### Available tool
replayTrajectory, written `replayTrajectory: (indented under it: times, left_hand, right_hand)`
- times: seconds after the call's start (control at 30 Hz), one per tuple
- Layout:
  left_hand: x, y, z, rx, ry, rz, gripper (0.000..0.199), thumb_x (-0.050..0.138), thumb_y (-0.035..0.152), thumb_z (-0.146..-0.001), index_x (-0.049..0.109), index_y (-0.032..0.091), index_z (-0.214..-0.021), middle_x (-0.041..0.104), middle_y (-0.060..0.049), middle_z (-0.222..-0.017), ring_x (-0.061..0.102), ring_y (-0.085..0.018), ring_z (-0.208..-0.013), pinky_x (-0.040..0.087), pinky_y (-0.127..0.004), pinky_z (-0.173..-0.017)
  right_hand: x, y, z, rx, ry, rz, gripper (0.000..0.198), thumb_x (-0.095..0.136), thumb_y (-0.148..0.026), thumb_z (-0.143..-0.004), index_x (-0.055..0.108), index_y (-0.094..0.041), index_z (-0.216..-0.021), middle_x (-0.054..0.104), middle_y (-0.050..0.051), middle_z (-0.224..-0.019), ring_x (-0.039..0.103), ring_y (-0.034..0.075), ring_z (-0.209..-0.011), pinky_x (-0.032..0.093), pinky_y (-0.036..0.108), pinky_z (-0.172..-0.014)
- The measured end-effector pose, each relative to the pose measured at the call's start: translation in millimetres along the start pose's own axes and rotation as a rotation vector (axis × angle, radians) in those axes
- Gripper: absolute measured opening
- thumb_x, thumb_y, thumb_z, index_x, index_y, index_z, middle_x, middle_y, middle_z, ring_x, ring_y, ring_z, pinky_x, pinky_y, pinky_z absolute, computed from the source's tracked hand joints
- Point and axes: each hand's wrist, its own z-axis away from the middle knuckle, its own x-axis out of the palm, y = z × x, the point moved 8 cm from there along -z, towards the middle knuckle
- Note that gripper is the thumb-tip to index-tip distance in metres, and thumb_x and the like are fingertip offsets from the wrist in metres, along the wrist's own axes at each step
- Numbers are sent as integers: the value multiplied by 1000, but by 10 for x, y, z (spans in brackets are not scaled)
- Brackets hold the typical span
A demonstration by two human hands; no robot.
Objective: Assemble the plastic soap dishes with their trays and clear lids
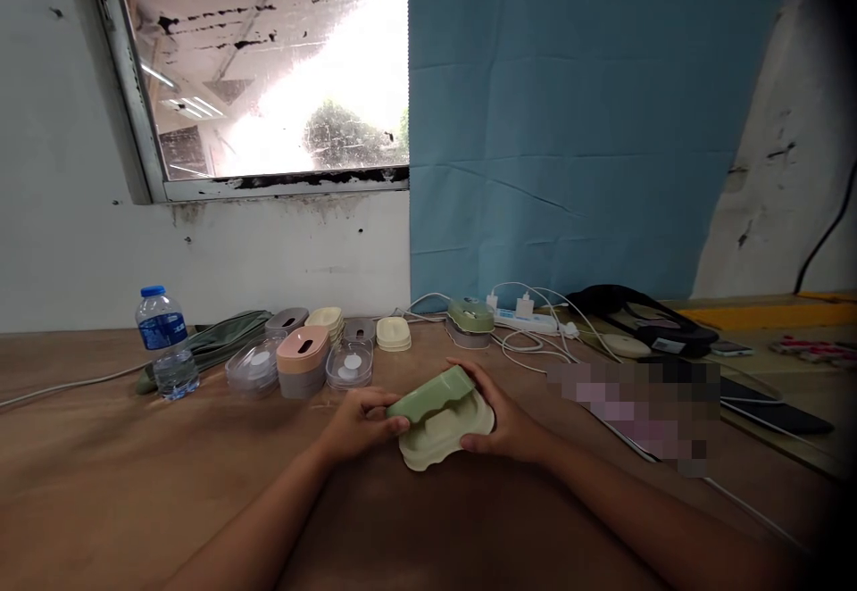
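Note:
A green plastic shell (434, 397) with a wavy lower edge is held tilted above the brown table. Against its underside sits a cream plastic tray (445, 432) with a matching wavy rim; whether the two are locked together I cannot tell. My left hand (365, 426) pinches the left end of the green shell between thumb and fingers. On the other side, my right hand (499, 417) wraps round both pieces, its thumb on the cream tray's rim and its fingers behind the green shell.
Behind my left hand stand a pink-and-grey box (303, 361), clear plastic lids (349, 366) and cream pieces (394, 333). A water bottle (166, 341) is at the left. Farther back are a green-and-grey box (470, 321) and a power strip (526, 320) with cables. A black bag (643, 319) lies right.

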Motion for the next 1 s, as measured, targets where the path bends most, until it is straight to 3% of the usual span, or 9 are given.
replayTrajectory:
  times: [0.13, 0.23, 0.37, 0.53, 0.63, 0.67, 0.8, 1.0]
  left_hand:
    - [-120, -113, -16, -45, 158, 134, 32, 59, 40, -77, 68, 14, -93, 66, -6, -83, 59, -17, -75, 46, -26, -67]
    - [-265, -182, 18, -60, 340, 205, 32, 57, 41, -78, 65, 14, -95, 65, -5, -85, 58, -17, -77, 47, -26, -66]
    - [-433, -51, 144, -11, 512, -24, 23, 57, 36, -79, 64, 16, -89, 63, -4, -83, 57, -16, -79, 45, -26, -71]
    - [-589, 241, 36, 75, 643, -335, 24, 54, 37, -80, 63, 16, -88, 63, -4, -78, 57, -15, -74, 44, -24, -67]
    - [-734, 145, -445, -80, 591, -565, 31, 48, 41, -83, 64, 16, -93, 66, -5, -87, 59, -16, -79, 44, -23, -69]
    - [-774, 25, -656, -188, 512, -675, 33, 46, 42, -84, 64, 17, -97, 66, -4, -90, 60, -15, -81, 44, -22, -70]
    - [-974, -445, -1308, -356, 416, -783, 23, 59, 31, -75, 67, 14, -87, 69, -8, -88, 61, -19, -82, 43, -24, -70]
    - [-945, -1046, -1573, -518, 279, -962, 19, 59, 24, -73, 66, 12, -85, 66, -14, -96, 61, -25, -91, 45, -28, -71]
  right_hand:
    - [-180, -74, -13, -76, -51, 187, 96, 68, -51, -62, 17, -19, -137, 31, 14, -137, 36, 29, -122, 32, 40, -99]
    - [-393, -26, -43, -13, -20, 507, 76, 67, -49, -63, 39, -18, -127, 37, 13, -134, 34, 30, -124, 26, 41, -103]
    - [-521, 192, -37, 227, -54, 702, 49, 60, -51, -70, 57, -19, -108, 49, 11, -125, 45, 29, -115, 33, 40, -99]
    - [-418, 372, 17, 361, -189, 741, 66, 65, -54, -63, 54, -22, -119, 49, 10, -128, 46, 31, -116, 36, 42, -96]
    - [-354, 377, 32, 393, -253, 782, 74, 63, -56, -63, 48, -22, -126, 45, 10, -133, 41, 31, -120, 33, 40, -99]
    - [-332, 361, 35, 396, -269, 794, 75, 62, -56, -64, 46, -21, -128, 43, 11, -134, 40, 31, -121, 32, 40, -99]
    - [-244, 280, 47, 401, -298, 826, 72, 57, -53, -70, 41, -21, -132, 40, 12, -136, 41, 31, -120, 33, 40, -98]
    - [-147, 232, 62, 404, -288, 864, 65, 50, -48, -77, 39, -17, -133, 43, 15, -132, 43, 34, -116, 34, 43, -94]
